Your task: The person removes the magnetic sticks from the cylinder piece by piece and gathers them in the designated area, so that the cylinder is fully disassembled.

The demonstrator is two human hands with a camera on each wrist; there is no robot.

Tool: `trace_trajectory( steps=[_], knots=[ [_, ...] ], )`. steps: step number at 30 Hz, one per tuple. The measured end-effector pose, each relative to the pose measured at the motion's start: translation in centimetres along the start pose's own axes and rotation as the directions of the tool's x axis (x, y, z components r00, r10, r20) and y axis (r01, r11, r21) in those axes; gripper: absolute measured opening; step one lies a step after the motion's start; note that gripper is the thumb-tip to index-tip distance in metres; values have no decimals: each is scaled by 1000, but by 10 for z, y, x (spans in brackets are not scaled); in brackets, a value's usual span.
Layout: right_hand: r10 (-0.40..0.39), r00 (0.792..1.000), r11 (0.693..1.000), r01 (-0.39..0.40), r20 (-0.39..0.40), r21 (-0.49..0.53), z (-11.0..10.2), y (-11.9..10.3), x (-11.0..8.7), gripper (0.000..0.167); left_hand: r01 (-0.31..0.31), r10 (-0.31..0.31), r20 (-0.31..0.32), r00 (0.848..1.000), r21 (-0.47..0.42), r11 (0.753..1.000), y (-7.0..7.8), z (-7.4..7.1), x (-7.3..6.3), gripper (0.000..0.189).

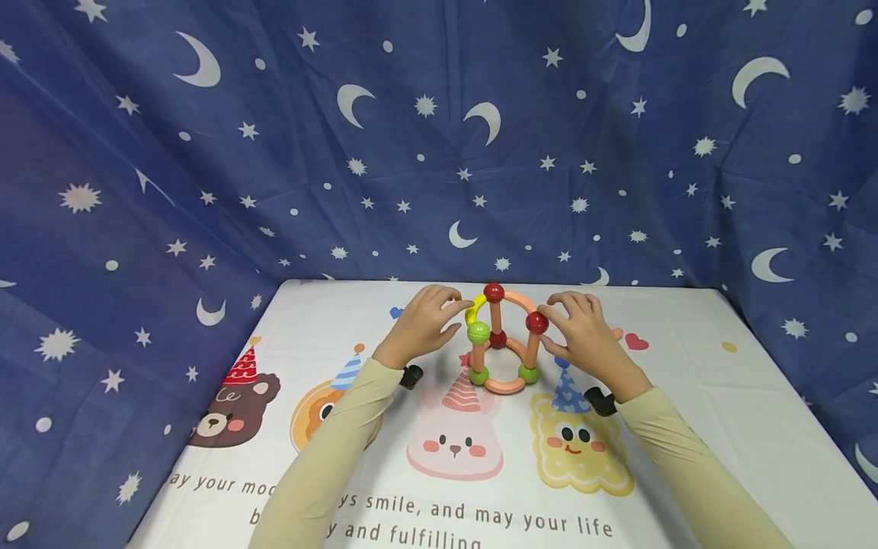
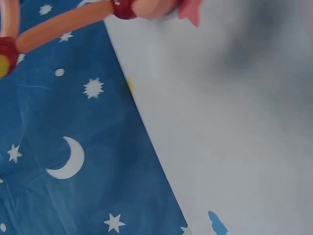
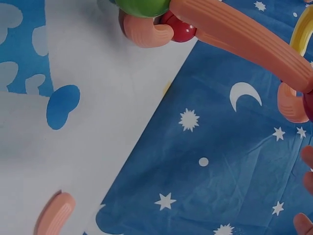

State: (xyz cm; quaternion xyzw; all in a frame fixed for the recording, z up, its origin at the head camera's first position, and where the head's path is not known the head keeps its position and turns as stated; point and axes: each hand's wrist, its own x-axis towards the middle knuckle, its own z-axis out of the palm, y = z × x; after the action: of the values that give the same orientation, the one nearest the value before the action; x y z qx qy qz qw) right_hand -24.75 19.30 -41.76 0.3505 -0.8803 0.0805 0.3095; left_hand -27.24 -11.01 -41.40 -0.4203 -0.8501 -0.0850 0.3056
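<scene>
A toy frame of orange rods [image 1: 532, 351] and red and green balls stands upright on the table. My left hand [image 1: 428, 324] reaches in from its left, an index fingertip at the yellow curved rod [image 1: 470, 314] and the thumb apart from it. That yellow rod runs between a red ball [image 1: 494, 293] and a light green ball [image 1: 479, 332]. On the other side, my right hand [image 1: 583, 335] pinches the upper right red ball [image 1: 536, 322] between thumb and index finger. Only fingertips [image 3: 307, 169] show in the right wrist view; the left wrist view shows no fingers.
A loose orange piece [image 3: 55, 214] lies on the white printed tablecloth [image 1: 686, 366], partly hidden behind my right hand in the head view. Blue curtain [image 1: 411, 221] with moons and stars rises at the back and sides. Black wrist devices [image 1: 600, 401] sit under both wrists.
</scene>
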Motion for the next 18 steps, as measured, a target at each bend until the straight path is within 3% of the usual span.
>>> trace_trajectory(
  steps=[7, 18],
  knots=[
    [-7, 1000, 1000, 7, -9, -11, 1, 1, 0, 45, -77, 77, -3, 997, 39, 996, -4, 13, 10, 22],
    [6, 1000, 1000, -6, -2, -22, 2, 6, 0, 46, -92, 96, -45, 994, 89, 992, 1, 14, 9, 24]
  ],
)
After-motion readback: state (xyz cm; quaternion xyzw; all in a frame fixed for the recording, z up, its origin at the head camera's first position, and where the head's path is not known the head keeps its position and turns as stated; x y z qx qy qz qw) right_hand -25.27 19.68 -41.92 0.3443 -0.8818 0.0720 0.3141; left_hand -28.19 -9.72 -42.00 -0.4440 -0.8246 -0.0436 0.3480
